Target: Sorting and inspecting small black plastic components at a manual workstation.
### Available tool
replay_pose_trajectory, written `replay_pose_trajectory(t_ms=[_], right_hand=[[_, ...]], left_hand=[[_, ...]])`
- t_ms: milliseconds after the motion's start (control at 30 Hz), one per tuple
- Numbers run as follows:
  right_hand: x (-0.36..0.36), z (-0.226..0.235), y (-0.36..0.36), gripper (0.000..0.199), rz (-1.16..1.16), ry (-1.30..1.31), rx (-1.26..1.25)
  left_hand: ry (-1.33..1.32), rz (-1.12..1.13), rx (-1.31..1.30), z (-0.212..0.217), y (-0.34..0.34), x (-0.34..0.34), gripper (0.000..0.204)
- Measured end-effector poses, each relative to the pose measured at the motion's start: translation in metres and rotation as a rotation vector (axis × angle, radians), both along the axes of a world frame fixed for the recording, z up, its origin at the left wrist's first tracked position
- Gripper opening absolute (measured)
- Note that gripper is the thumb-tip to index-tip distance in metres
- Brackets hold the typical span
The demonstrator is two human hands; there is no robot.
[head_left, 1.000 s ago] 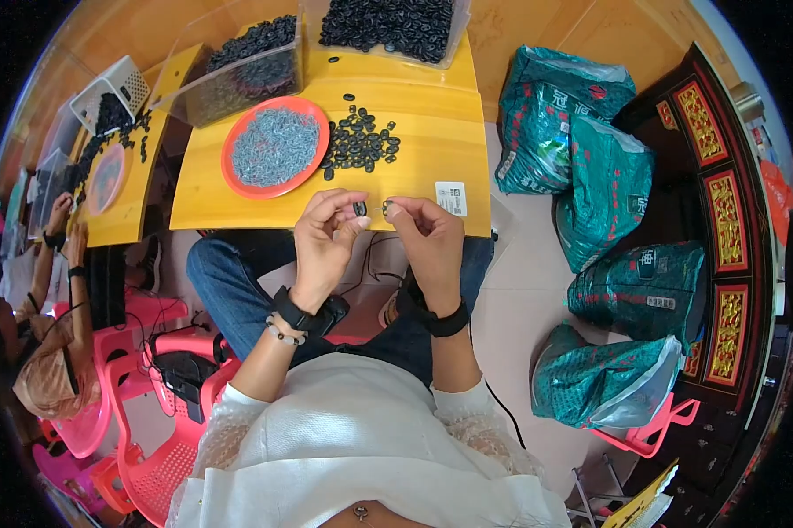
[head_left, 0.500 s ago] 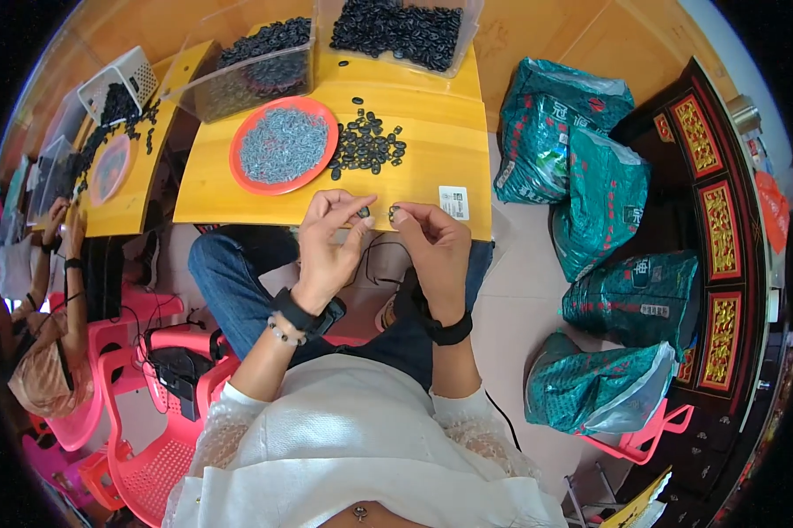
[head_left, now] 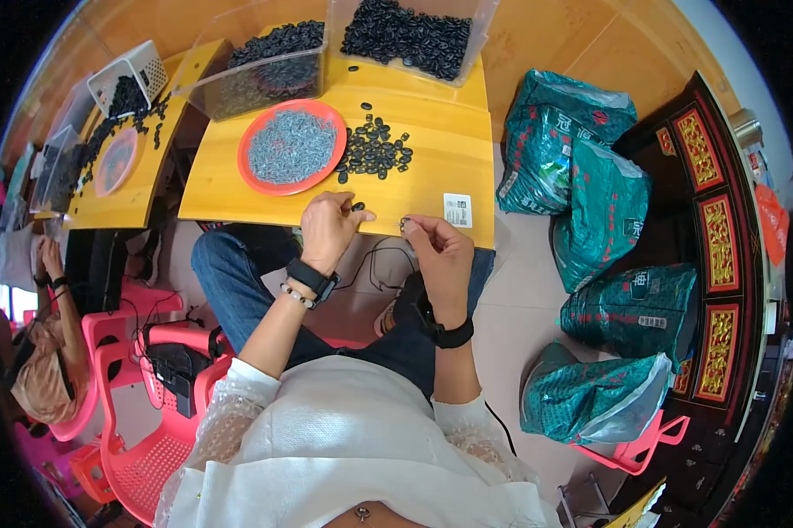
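My left hand (head_left: 328, 233) is over the table's front edge, thumb and fingers closed around a small black oval plastic piece (head_left: 358, 207). To its right, my right hand (head_left: 443, 264) pinches another small dark piece (head_left: 404, 223) between thumb and forefinger; its detail is too small to make out. Beyond my left hand is a red-orange round plate (head_left: 245, 167) heaped with small grey metal pieces (head_left: 292, 148), perhaps screws. A loose spread of black oval pieces (head_left: 377, 151) lies on the yellow table (head_left: 449, 114), right of the plate.
Clear plastic bins (head_left: 269, 84) of black pieces stand at the back of the table. A white label (head_left: 457, 210) lies near its right front corner. Green sacks (head_left: 609, 207) stand on the floor at right. At left are a pink chair (head_left: 141, 458) and another person (head_left: 53, 352) at a second table.
My hands have moved slightly apart. My left hand's fingers, stretched forward before, are now more curled around the black piece. The whole view has shifted a little.
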State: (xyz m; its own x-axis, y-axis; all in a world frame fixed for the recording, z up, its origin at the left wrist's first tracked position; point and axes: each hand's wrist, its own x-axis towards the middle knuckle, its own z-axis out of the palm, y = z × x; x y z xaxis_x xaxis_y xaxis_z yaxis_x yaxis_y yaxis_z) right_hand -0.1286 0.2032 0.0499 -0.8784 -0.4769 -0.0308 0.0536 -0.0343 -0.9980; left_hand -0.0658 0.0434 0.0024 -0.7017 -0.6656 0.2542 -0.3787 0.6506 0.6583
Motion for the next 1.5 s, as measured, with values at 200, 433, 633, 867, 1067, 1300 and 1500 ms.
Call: replay_pose_trajectory(t_ms=[200, 433, 633, 867, 1067, 1300, 1500], right_hand=[[-0.001, -0.002, 0.002, 0.017, -0.008, -0.002, 0.015], [0.0, -0.003, 0.007, 0.017, -0.016, 0.0, 0.026], [0.001, -0.005, 0.008, 0.016, -0.025, 0.006, 0.036], [0.002, -0.006, 0.006, 0.015, -0.024, 0.016, -0.015], [0.006, 0.002, 0.001, 0.014, -0.036, 0.03, -0.011], [0.015, 0.017, -0.001, 0.013, -0.055, 0.11, 0.045], [0.018, 0.019, 0.003, 0.014, -0.084, 0.162, 0.0]], left_hand=[[0.028, -0.017, -0.002, 0.001, 0.001, 0.005, 0.041], [-0.133, 0.08, -0.121, 0.011, 0.012, 0.005, 0.038], [-0.116, 0.032, -0.125, 0.007, 0.009, 0.002, 0.032], [0.16, -0.101, 0.175, -0.003, 0.012, 0.01, 0.024], [0.406, -0.153, 0.489, 0.013, 0.03, 0.021, 0.031], [0.415, -0.259, 0.379, 0.045, 0.041, 0.033, 0.033], [0.414, -0.316, 0.312, 0.058, 0.045, 0.038, 0.033]])
